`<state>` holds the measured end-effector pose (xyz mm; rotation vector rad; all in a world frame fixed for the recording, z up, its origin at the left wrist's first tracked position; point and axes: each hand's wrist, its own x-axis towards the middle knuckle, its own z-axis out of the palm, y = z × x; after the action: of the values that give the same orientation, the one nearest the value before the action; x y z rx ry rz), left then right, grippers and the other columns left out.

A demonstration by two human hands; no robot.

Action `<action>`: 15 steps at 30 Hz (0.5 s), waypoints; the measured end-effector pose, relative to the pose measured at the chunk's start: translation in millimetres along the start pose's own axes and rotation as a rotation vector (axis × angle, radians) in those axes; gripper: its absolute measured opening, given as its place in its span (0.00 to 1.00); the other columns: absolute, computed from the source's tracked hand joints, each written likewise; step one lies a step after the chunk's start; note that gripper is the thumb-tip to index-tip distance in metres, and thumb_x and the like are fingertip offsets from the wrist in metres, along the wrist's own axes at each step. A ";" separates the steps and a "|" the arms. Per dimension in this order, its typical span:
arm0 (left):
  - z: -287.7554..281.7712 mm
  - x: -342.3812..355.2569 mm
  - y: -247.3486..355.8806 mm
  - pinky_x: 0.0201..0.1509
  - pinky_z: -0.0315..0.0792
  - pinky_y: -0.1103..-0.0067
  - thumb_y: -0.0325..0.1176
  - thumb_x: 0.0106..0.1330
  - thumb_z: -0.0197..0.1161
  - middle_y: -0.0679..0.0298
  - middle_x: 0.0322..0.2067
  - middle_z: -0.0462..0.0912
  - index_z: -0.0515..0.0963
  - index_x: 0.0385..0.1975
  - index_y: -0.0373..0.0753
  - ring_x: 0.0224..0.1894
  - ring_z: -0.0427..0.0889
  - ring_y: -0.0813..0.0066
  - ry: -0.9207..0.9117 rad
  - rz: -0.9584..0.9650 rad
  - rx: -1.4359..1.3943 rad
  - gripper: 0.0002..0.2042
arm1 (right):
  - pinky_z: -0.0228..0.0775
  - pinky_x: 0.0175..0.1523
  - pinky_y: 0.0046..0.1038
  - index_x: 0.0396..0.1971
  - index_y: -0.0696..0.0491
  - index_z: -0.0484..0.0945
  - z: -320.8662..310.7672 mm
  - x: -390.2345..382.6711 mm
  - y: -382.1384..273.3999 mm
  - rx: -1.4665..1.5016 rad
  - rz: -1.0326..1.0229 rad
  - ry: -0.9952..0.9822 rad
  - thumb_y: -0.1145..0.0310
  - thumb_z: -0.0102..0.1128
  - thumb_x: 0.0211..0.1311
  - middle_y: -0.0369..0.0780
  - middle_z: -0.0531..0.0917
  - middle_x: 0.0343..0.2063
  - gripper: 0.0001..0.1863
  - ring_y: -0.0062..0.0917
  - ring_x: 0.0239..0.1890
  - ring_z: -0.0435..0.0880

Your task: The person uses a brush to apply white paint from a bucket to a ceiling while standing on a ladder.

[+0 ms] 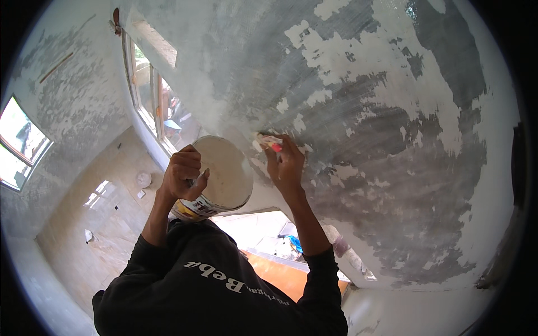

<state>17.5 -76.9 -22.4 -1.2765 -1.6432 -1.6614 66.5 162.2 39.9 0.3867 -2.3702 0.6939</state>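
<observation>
Right hand [288, 168] pinches a brush [269, 140] at a patchy wall [403, 168]

Thumb and fingers press together on the brush's red-and-white handle, its pale head at the wall (contact itself is hard to tell). Left hand [185, 172] is curled at the left edge of a bucket [210, 208] with pale, creamy contents [225, 168]; a narrow gap separates the bucket's rim from the right hand. Leftward, a window [160, 103] cuts into the wall; upward and rightward, broad grey-and-white wall leaves wide room around the brush.
</observation>
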 end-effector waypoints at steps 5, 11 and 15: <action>0.7 0.3 -0.9 0.22 0.56 0.73 0.15 0.37 0.56 0.64 0.05 0.53 0.52 0.02 0.38 0.10 0.56 0.66 -0.006 0.003 0.039 0.18 | 0.73 0.38 0.34 0.35 0.57 0.78 -28.4 34.3 -17.7 0.006 -0.203 0.236 0.75 0.61 0.56 0.41 0.80 0.34 0.07 0.35 0.39 0.81; -0.1 0.5 -4.9 0.23 0.57 0.74 0.16 0.37 0.56 0.64 0.05 0.53 0.52 0.02 0.38 0.10 0.57 0.66 0.013 -0.002 0.015 0.18 | 0.73 0.44 0.31 0.36 0.49 0.79 -50.5 45.9 -50.5 -0.193 -0.493 0.537 0.72 0.63 0.56 0.36 0.80 0.38 0.07 0.31 0.45 0.78; 0.4 3.9 -6.5 0.23 0.56 0.74 0.16 0.37 0.56 0.65 0.05 0.53 0.52 0.02 0.38 0.10 0.56 0.66 0.011 0.008 0.018 0.18 | 0.71 0.44 0.26 0.39 0.43 0.80 -32.9 25.5 -36.4 -0.350 -0.433 0.285 0.66 0.60 0.60 0.32 0.79 0.39 0.08 0.28 0.44 0.77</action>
<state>10.4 -74.4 -22.5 -1.2620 -1.6408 -1.6426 78.9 148.6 92.1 0.5790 -1.9906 0.1183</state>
